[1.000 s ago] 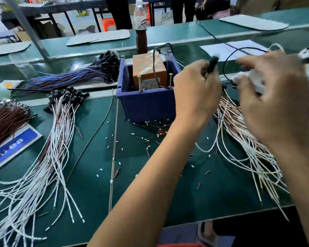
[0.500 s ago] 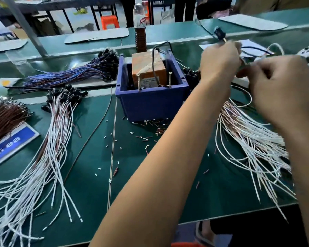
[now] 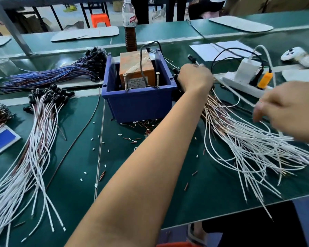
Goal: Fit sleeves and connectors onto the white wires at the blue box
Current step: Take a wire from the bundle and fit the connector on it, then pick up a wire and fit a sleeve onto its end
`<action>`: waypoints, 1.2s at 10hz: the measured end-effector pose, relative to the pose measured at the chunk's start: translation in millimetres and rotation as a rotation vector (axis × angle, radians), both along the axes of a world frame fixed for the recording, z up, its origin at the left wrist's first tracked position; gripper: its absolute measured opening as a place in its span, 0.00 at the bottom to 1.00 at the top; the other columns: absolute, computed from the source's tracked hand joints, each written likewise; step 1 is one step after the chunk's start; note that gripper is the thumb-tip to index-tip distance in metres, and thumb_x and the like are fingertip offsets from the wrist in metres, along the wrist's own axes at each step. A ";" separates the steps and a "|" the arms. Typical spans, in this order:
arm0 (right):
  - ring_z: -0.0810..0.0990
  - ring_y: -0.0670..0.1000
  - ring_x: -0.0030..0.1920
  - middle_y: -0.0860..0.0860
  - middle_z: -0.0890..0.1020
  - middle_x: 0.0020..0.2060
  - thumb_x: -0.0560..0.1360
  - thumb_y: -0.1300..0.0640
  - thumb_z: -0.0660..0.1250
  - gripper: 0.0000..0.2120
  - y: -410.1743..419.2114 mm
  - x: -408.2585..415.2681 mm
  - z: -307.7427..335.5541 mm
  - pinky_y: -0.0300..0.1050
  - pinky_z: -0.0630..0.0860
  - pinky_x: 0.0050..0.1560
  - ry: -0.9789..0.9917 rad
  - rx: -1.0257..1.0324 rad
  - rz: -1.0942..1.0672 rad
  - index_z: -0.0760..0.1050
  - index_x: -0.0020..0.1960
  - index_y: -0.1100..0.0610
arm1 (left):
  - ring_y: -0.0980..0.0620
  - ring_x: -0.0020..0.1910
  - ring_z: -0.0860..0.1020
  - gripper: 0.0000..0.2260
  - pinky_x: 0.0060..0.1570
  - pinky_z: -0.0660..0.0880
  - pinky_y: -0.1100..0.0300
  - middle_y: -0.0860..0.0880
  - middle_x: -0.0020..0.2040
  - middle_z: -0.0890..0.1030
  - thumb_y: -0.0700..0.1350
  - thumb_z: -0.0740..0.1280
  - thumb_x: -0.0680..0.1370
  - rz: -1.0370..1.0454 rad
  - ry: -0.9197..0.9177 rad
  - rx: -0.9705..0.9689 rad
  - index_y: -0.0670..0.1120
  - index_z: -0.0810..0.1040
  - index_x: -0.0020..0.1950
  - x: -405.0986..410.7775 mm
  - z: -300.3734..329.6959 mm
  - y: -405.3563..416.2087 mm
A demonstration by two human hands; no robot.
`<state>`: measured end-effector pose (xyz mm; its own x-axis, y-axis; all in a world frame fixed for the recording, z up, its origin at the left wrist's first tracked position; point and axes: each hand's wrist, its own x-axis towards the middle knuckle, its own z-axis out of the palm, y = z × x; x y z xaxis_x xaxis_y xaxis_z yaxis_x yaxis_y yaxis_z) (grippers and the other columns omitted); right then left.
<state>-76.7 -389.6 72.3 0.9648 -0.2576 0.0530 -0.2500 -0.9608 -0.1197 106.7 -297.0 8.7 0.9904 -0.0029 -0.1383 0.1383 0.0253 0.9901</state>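
While you are reaching across the green bench, your left hand (image 3: 194, 78) is stretching forward just right of the blue box (image 3: 138, 97), knuckles up, fingers curled down around what looks like a white wire whose small black connector (image 3: 192, 58) is poking out just beyond your fingertips; the grip itself is hidden under the hand, so I am judging it as a hold rather than seeing it. Your right hand (image 3: 289, 111) is hovering blurred over the fanned pile of white wires (image 3: 248, 143) lying to the right of the box, fingers loosely extended and pointing left, apparently holding nothing. Loose short sleeves (image 3: 137, 127), white and reddish-brown, are lying scattered on the mat in front of the box. To do this step well, you are best keeping the held wire pinched close to its end so it is not flexing, and singling out one strand from the pile with the free hand, lifting it clear of its neighbours rather than dragging the tangle. Your left forearm is running diagonally up from the lower edge, fully extended.
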 end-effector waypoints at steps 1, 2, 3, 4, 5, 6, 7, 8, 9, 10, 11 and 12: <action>0.83 0.49 0.25 0.45 0.83 0.26 0.84 0.55 0.61 0.16 10.6 11.7 -21.2 0.47 0.80 0.37 0.212 0.090 -0.032 0.82 0.42 0.46 | 0.33 0.57 0.80 0.11 0.50 0.76 0.49 0.31 0.56 0.82 0.35 0.61 0.83 0.053 -0.033 0.066 0.29 0.79 0.57 5.0 -14.2 1.1; 0.85 0.54 0.38 0.51 0.86 0.36 0.82 0.50 0.67 0.12 21.5 30.5 -40.5 0.48 0.80 0.42 0.160 0.014 -0.013 0.84 0.43 0.49 | 0.33 0.61 0.77 0.12 0.46 0.69 0.53 0.30 0.60 0.79 0.34 0.57 0.84 0.068 -0.076 0.190 0.28 0.76 0.61 1.3 -22.4 0.4; 0.82 0.62 0.45 0.58 0.84 0.43 0.78 0.46 0.71 0.10 23.9 54.5 -59.5 0.48 0.76 0.42 0.076 -0.010 -0.048 0.84 0.48 0.53 | 0.39 0.55 0.81 0.09 0.47 0.75 0.53 0.37 0.53 0.83 0.38 0.62 0.83 0.049 -0.152 0.377 0.35 0.80 0.53 2.2 -27.6 2.7; 0.82 0.63 0.49 0.60 0.84 0.48 0.76 0.44 0.73 0.15 26.1 72.0 -73.7 0.49 0.77 0.45 0.046 0.024 -0.095 0.83 0.53 0.55 | 0.38 0.50 0.84 0.07 0.38 0.79 0.51 0.37 0.46 0.84 0.38 0.66 0.79 0.073 -0.186 0.490 0.38 0.79 0.42 2.4 -31.2 2.2; 0.82 0.64 0.51 0.60 0.84 0.50 0.75 0.48 0.75 0.12 26.0 85.1 -81.0 0.49 0.76 0.47 -0.085 0.079 -0.125 0.82 0.52 0.55 | 0.43 0.48 0.82 0.05 0.37 0.77 0.50 0.39 0.47 0.83 0.38 0.67 0.78 0.089 -0.178 0.456 0.37 0.78 0.45 4.4 -36.4 3.5; 0.82 0.65 0.52 0.61 0.84 0.49 0.74 0.51 0.76 0.11 30.0 93.0 -85.1 0.53 0.79 0.52 -0.188 0.128 -0.137 0.82 0.51 0.58 | 0.56 0.35 0.74 0.01 0.34 0.65 0.60 0.53 0.40 0.78 0.40 0.68 0.78 0.086 -0.168 0.377 0.43 0.79 0.47 5.1 -41.1 5.8; 0.82 0.65 0.52 0.63 0.84 0.51 0.76 0.53 0.76 0.12 32.1 98.6 -90.9 0.54 0.80 0.52 -0.148 0.135 -0.119 0.83 0.54 0.59 | 0.62 0.33 0.69 0.05 0.29 0.62 0.67 0.57 0.36 0.75 0.42 0.67 0.78 0.043 -0.160 0.374 0.48 0.76 0.43 -1.9 -43.7 7.7; 0.82 0.66 0.52 0.63 0.83 0.51 0.75 0.54 0.75 0.11 33.0 95.6 -91.1 0.53 0.77 0.48 -0.130 0.113 -0.098 0.83 0.56 0.56 | 0.58 0.36 0.74 0.06 0.32 0.68 0.65 0.53 0.38 0.80 0.41 0.66 0.78 -0.041 -0.159 0.386 0.48 0.79 0.42 -15.4 -45.0 15.8; 0.82 0.64 0.47 0.61 0.83 0.46 0.73 0.55 0.76 0.07 38.3 86.4 -84.5 0.50 0.74 0.44 -0.188 0.145 -0.060 0.86 0.51 0.52 | 0.43 0.46 0.84 0.09 0.45 0.82 0.54 0.44 0.42 0.85 0.36 0.65 0.74 -0.229 -0.074 0.357 0.45 0.84 0.40 -31.5 -44.8 35.5; 0.78 0.59 0.40 0.56 0.80 0.39 0.71 0.53 0.79 0.07 55.9 80.2 -77.1 0.45 0.71 0.41 -0.114 0.186 0.032 0.81 0.41 0.50 | 0.41 0.42 0.85 0.15 0.45 0.84 0.50 0.43 0.37 0.83 0.29 0.59 0.73 -0.328 -0.006 0.246 0.44 0.82 0.41 -43.6 -41.8 69.4; 0.80 0.57 0.39 0.52 0.82 0.36 0.69 0.51 0.81 0.13 80.1 78.6 -69.6 0.44 0.71 0.39 0.020 0.226 0.163 0.77 0.36 0.49 | 0.51 0.31 0.82 0.18 0.40 0.83 0.55 0.47 0.32 0.82 0.26 0.57 0.72 -0.394 -0.035 0.253 0.43 0.82 0.43 -57.0 -41.2 114.2; 0.79 0.46 0.35 0.45 0.81 0.34 0.69 0.48 0.82 0.13 111.4 79.4 -69.4 0.40 0.70 0.34 0.096 0.271 0.312 0.78 0.35 0.47 | 0.49 0.35 0.84 0.20 0.42 0.84 0.52 0.44 0.37 0.85 0.24 0.57 0.71 -0.434 -0.071 0.323 0.44 0.83 0.42 -67.1 -41.7 165.7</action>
<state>2.7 -278.2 2.8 0.9960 0.0549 -0.0702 0.0253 -0.9292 -0.3687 39.6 -131.4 -33.0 0.9145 -0.3824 -0.1323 0.0004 -0.3260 0.9454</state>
